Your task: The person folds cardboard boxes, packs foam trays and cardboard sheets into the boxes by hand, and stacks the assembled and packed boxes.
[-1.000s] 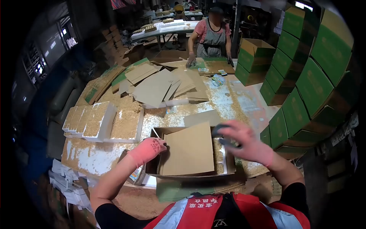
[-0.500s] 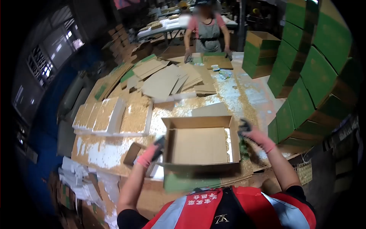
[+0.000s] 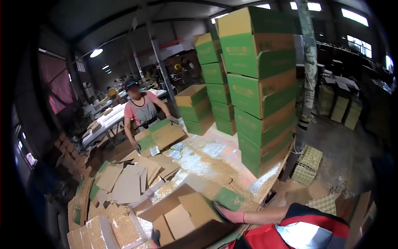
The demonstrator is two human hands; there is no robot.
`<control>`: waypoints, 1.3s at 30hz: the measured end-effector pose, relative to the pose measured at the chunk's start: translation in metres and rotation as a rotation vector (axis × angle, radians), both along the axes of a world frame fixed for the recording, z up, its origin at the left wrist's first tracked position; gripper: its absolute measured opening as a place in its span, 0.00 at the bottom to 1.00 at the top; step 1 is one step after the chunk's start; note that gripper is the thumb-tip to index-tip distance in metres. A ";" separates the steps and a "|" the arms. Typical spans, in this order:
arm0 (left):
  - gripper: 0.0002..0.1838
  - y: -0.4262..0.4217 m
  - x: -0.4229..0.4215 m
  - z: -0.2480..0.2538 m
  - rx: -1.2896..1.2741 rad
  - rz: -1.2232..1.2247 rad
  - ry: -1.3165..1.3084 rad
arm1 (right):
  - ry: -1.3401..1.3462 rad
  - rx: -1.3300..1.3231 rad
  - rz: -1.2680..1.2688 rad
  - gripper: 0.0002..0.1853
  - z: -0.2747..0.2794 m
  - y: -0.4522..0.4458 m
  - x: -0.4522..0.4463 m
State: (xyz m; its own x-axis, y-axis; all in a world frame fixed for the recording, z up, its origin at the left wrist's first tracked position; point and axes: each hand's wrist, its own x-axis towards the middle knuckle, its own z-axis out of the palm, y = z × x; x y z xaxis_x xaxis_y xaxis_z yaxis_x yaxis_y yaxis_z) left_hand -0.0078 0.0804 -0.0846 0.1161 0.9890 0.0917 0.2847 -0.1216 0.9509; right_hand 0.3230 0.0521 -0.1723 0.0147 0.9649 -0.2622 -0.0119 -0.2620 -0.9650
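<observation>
An open-topped cardboard box [image 3: 179, 222] sits low in the view at the near side of the table, tilted in the picture, its brown inside facing up. My right hand [image 3: 230, 214], in a pink glove with dark fingers, is at the box's right wall, with its fingertips on the upper edge. Of my left hand [image 3: 156, 238] only a dark gloved part shows, against the box's left outer side; its other fingers are hidden. Beyond the box's right side lies a flat green-printed cardboard piece [image 3: 229, 198].
Tall stacks of green-and-brown boxes [image 3: 257, 99] stand on the table's right side. Flat cardboard pieces [image 3: 130, 182] lie in a heap at left, near sawdust-covered white foam blocks [image 3: 89, 236]. Across the table, a co-worker [image 3: 143, 110] handles a green-and-brown box [image 3: 161, 135]. Egg trays [image 3: 307, 164] sit at right.
My view has swung up and to the right. My right hand, apart from the box before, is now against its right wall. The co-worker's box is now raised and tilted.
</observation>
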 end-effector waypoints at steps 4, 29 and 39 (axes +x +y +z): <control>0.24 0.005 -0.006 0.009 0.057 0.035 -0.008 | 0.371 0.043 0.044 0.30 0.086 0.007 0.036; 0.38 0.028 0.329 0.414 1.089 0.005 0.403 | -0.529 0.230 -0.902 0.67 -0.065 -0.043 0.338; 0.35 0.119 0.657 0.533 1.228 -0.367 0.124 | -0.449 0.249 -0.871 0.82 -0.127 0.030 0.349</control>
State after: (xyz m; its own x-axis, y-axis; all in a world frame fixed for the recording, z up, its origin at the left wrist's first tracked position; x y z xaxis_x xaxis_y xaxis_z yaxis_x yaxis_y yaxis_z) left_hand 0.6489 0.1993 0.4483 0.4352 0.1730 0.8836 0.1263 -0.9834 0.1304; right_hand 0.6715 0.0826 -0.2995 0.7880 0.5975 0.1483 0.2746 -0.1255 -0.9533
